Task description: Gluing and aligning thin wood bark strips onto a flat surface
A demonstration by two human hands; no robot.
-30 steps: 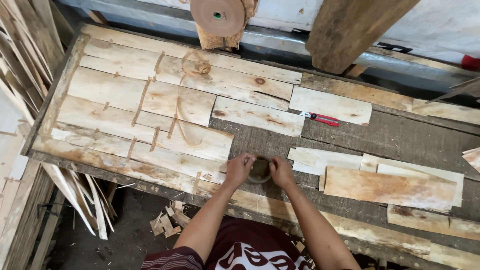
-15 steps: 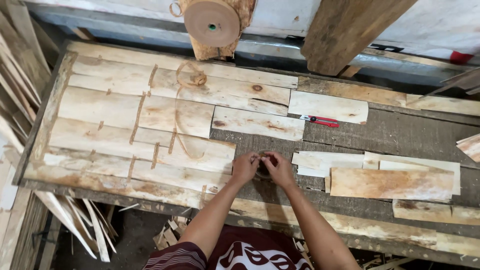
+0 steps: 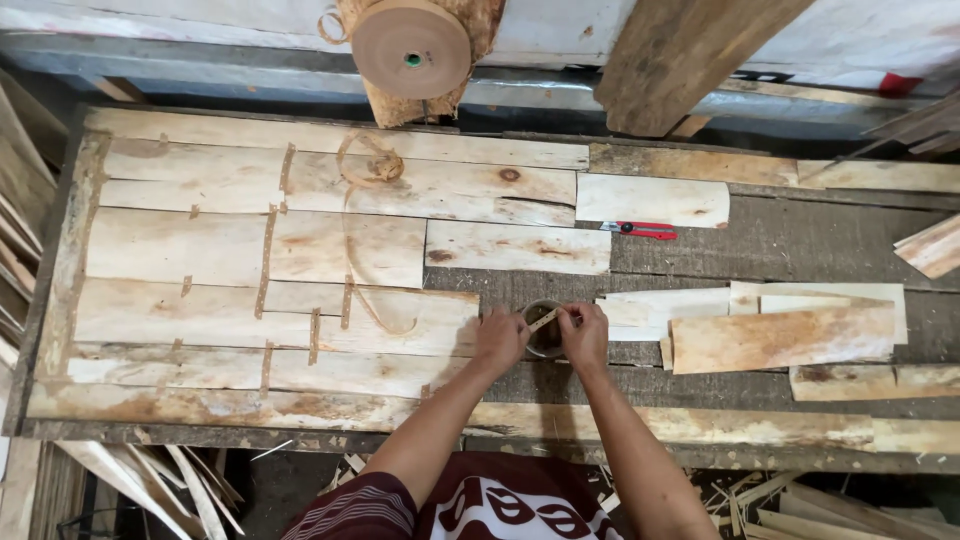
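Rough wooden tabletop (image 3: 760,250) is being used as a veneer patching spot, pale veneer sheets (image 3: 260,260) being laid out left of a small round cup (image 3: 543,330). Over that cup a short strip of paper tape (image 3: 545,319) is being pinched, left hand (image 3: 498,340) and right hand (image 3: 585,335) fingers clamped on its ends. Probably light, floppy and easily torn, so it's best gripped at the ends. A red utility knife (image 3: 638,230) is lying beyond the cup, a tape roll (image 3: 411,48) further back.

My rough wooden counter (image 3: 780,250) sits below a pale wall (image 3: 200,20), a dark slanted beam (image 3: 690,55), splinters littering the floor (image 3: 760,500)
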